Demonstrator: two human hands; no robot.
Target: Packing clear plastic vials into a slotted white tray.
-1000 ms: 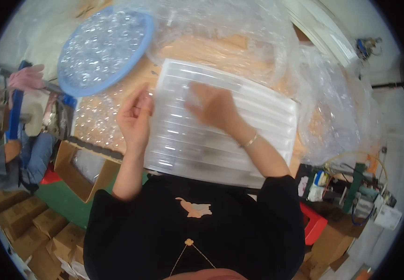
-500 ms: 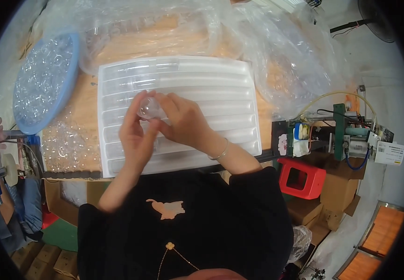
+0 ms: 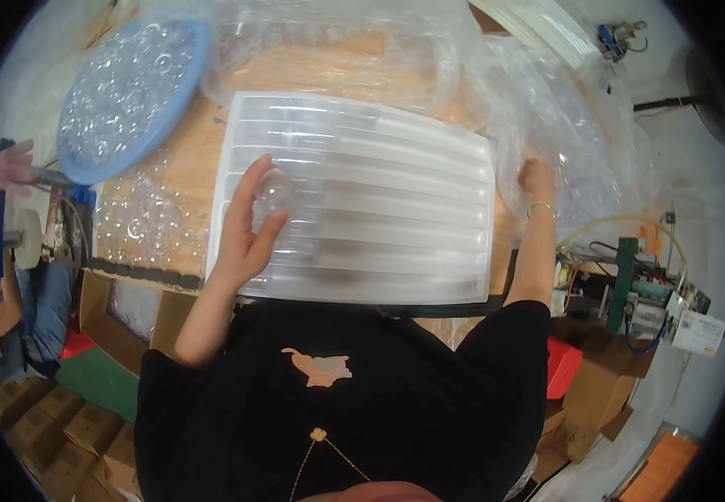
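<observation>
Clear round piece (image 3: 275,192) sits clasped in the left hand (image 3: 249,227); the right hand (image 3: 538,178) (hold unclear) overlaps film (image 3: 576,142).

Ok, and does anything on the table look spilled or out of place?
Possibly: loose clear pieces lie scattered on the table outside the blue tub, left of the white tray. That looks odd because similar pieces fill the tub, though it may be deliberate.

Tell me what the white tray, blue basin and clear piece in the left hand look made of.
Grooved white tray: probably moulded plastic, satin; soft highlights along its channels. Blue basin: likely smooth plastic, evenly coloured rim. Clear rounded piece in the left hand: glossy plastic or glass, transparent with glints.
</observation>
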